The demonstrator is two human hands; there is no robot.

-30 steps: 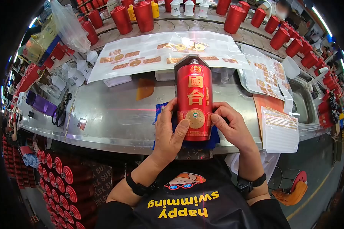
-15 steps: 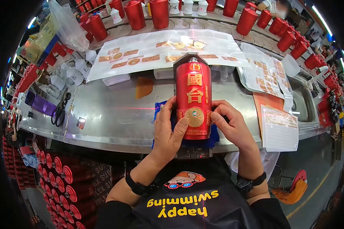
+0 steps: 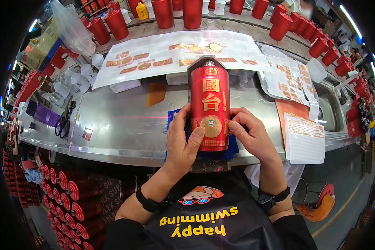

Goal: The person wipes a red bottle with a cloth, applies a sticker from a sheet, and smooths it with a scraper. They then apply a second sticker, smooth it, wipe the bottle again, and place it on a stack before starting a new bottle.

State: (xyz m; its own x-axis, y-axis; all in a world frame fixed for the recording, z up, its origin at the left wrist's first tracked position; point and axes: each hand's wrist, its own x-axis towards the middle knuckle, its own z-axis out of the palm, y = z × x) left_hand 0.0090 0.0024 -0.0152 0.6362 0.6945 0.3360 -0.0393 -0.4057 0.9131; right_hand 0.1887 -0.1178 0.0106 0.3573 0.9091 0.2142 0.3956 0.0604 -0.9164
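Observation:
A red bottle point(image 3: 211, 100) with large gold characters lies before me, its neck pointing away, in front of a dark angular block point(image 3: 193, 66). Low on its front sits a round gold label point(image 3: 211, 126) with a small green dot. My left hand point(image 3: 182, 139) is wrapped along the bottle's left side, thumb pressed at the round label's edge. On the other side, my right hand point(image 3: 249, 131) grips it with curled fingers, thumb and forefinger at the label band's right end. A blue cloth point(image 3: 229, 153) shows under the bottle.
Behind is a sheet of gold labels point(image 3: 133, 71), with more label sheets point(image 3: 285, 77) at right beside a sink point(image 3: 331, 106). Scissors point(image 3: 66, 118) and a purple bottle point(image 3: 46, 114) lie left. A curved conveyor point(image 3: 221, 26) carries red bottles across the back.
Bottles on the conveyor have shifted to the right, and a small yellow bottle has come into view there. My hands and the held bottle have stayed almost still.

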